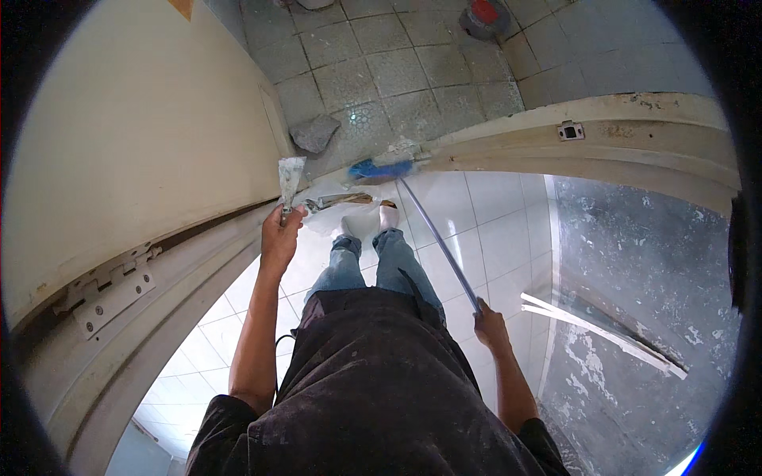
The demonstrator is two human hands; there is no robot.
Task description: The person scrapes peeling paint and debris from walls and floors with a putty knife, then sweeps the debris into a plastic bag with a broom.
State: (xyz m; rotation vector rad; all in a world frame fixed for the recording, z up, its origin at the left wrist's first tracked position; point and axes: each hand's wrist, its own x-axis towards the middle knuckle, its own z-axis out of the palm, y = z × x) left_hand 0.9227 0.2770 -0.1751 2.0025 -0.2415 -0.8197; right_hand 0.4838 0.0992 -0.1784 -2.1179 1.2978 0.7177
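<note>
My left hand [279, 242] is closed around the handle of a putty knife [291, 174], its wide blade pointing up and coated with white residue. In my right hand [493, 327] is the upper end of a long-handled broom [438, 236]. The broom's blue head [381, 170], slightly blurred, rests at the door threshold ahead of my feet. Between the broom head and my left hand, a dark and brown scrap [341, 200] lies on white, dusty-looking floor. A grey stone-like lump [315, 133] sits just beyond the threshold, near the door's edge.
A cream door [151, 135] stands at the left, with a metal hinge [115, 297] on its frame. A strike plate [570, 131] is set in the opposite jamb. Thin white strips [607, 335] lie at the right. Beyond the doorway is a dark container with a red top [484, 16].
</note>
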